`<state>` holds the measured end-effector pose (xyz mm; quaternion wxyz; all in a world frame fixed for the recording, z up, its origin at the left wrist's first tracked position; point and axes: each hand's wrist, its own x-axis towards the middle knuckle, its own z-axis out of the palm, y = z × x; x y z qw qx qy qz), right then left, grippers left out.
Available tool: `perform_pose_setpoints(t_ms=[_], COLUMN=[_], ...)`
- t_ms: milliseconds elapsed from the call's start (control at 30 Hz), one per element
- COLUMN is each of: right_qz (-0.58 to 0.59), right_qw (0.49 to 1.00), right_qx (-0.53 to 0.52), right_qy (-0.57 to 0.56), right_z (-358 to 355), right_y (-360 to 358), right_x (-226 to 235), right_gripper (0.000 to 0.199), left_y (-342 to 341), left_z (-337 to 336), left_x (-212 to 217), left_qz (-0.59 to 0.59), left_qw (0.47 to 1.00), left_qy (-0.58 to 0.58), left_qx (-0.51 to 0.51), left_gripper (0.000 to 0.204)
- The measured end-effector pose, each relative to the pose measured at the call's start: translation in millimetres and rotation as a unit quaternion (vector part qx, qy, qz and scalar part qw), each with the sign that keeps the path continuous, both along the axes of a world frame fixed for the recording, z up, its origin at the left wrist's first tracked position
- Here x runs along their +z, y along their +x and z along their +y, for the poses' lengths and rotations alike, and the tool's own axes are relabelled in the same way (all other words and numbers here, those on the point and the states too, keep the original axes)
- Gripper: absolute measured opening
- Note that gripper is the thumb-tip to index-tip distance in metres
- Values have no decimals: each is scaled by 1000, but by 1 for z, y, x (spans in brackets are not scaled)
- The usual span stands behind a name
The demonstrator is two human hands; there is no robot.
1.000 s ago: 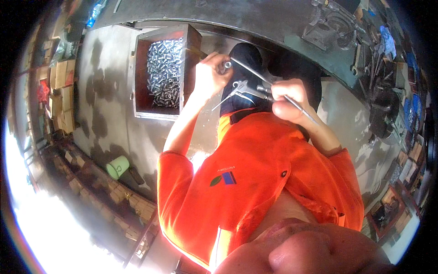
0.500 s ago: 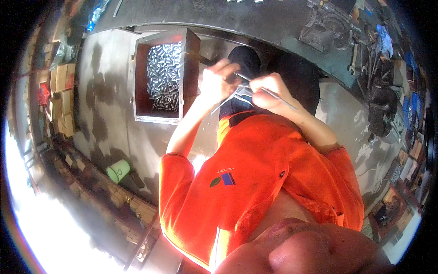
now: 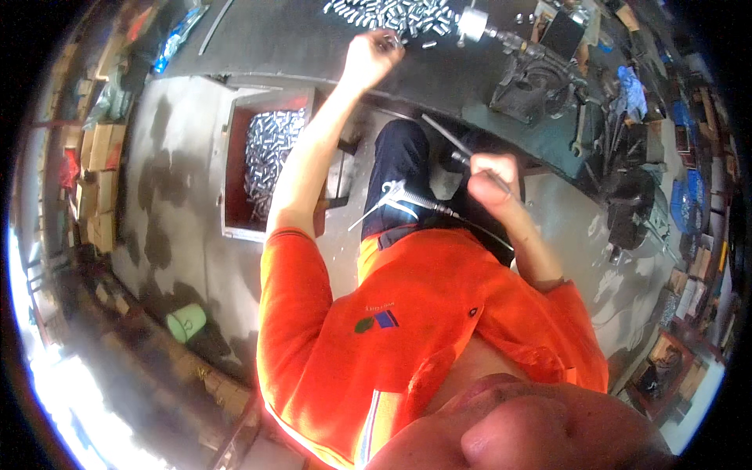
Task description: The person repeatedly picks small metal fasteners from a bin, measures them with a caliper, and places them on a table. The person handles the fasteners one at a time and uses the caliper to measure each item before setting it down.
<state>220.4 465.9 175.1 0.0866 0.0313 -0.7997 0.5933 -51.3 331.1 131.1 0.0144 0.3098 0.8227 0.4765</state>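
Observation:
My left hand (image 3: 371,59) reaches over the dark workbench, its fingers curled in beside a pile of small shiny metal sleeves (image 3: 419,17). Something small and grey shows at those fingertips, too blurred to name. Closer to my body, my right hand (image 3: 493,178) is closed around a thin metal rod (image 3: 446,133), whose far end points up and left toward the bench edge. Across my lap lies a silver air blow gun (image 3: 398,196) with a long thin nozzle and a hose; neither hand touches it.
Left of my legs stands a box (image 3: 229,188) full of metal sleeves. A vise (image 3: 533,90) sits on the workbench (image 3: 274,39), with a wrench (image 3: 580,129) and a blue cloth (image 3: 630,92) to its right. A green bucket (image 3: 186,322) lies on the floor.
My left hand has left my right hand and gone forward to the sleeve pile. The right hand has drawn right and down with the rod. More of the bench shows now.

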Motion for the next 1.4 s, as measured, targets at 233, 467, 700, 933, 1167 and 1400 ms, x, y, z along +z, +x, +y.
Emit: perform_pose_setpoints(t_ms=[233, 467, 700, 933, 1167, 1400], right_qz=[-55, 25, 13, 43, -84, -60], right_qw=[998, 998, 997, 997, 991, 994], right_qx=[28, 43, 66, 65, 73, 79], right_qy=[-20, 28, -24, 13, -73, -34], right_z=[-9, -8, -15, -16, -17, -19], right_y=[8, 5, 11, 5, 11, 4], right_x=[-21, -16, 2, -8, 6, -27], right_gripper=[24, 19, 21, 20, 25, 31], left_y=[78, 179, 180, 190, 174, 82], left_z=[-1, -22, -37, -51, -103, -255], left_x=[130, 259, 279, 278, 178, -11], left_qz=[88, 363, 592, 508, 332, -102], left_qw=[990, 859, 748, 800, 942, 966], left_qy=[20, 96, 103, 99, -46, -120], left_qx=[-107, -348, -282, -303, 21, 206], left_gripper=[22, 32, 23, 23, 34, 23])
